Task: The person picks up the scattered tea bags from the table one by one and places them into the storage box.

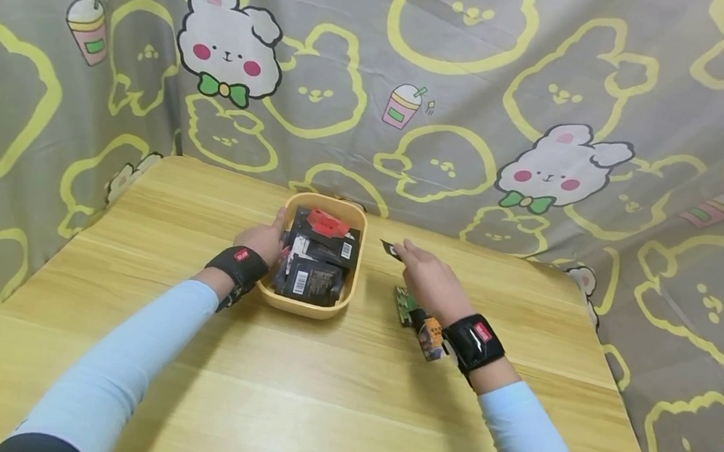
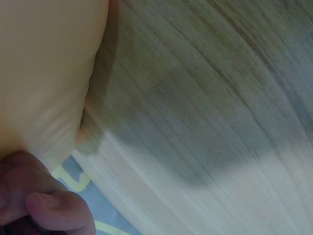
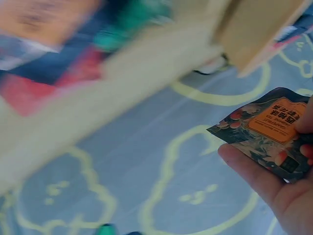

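Note:
A yellow-orange plastic box (image 1: 308, 311) stands on the table, filled with several dark sachets (image 1: 311, 279) and a red packet (image 1: 328, 224) on top. My left hand (image 1: 260, 242) grips the box's left side; its curled fingers show low against the outer wall in the left wrist view. To the right of the box, my right hand (image 1: 433, 282) pinches a dark tea sachet (image 3: 274, 128) with an orange label and printed fruit. Below that hand lie a green packet (image 1: 403, 306) and an orange-labelled sachet (image 1: 430, 336), partly hidden by the hand and wrist.
The wooden table (image 1: 240, 403) runs back to a grey curtain (image 1: 353, 50) with cartoon prints, which also hangs along the left and right sides. Blurred packets (image 3: 54, 29) on the table show at the top left of the right wrist view.

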The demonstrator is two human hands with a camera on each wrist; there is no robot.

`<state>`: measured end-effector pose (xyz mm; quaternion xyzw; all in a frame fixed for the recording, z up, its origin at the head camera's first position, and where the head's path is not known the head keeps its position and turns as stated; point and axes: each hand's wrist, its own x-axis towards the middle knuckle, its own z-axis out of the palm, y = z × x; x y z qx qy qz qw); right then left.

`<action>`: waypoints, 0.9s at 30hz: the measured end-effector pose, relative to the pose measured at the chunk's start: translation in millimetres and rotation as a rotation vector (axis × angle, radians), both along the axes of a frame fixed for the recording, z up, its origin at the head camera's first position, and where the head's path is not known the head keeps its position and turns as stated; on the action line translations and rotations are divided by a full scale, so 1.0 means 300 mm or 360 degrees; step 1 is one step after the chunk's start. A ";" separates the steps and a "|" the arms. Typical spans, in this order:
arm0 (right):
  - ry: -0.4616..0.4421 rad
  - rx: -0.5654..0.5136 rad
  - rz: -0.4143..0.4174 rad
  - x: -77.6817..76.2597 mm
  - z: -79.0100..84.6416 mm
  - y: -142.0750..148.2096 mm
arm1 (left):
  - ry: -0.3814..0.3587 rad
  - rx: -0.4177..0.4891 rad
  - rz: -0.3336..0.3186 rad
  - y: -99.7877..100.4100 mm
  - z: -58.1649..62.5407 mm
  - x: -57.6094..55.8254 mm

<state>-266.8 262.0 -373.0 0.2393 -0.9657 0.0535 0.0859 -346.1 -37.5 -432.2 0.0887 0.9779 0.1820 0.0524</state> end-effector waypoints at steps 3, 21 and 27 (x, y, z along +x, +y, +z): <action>-0.0004 0.0024 0.0041 -0.048 0.041 -0.078 | 0.0006 -0.0014 -0.0004 0.001 -0.004 0.001; -0.0230 0.0214 0.0171 -0.181 -0.026 -0.346 | 0.0003 0.0013 -0.0026 0.023 -0.039 0.020; -0.0327 0.0034 0.0046 -0.136 -0.007 -0.267 | -0.0044 0.0039 -0.0005 -0.011 0.012 0.025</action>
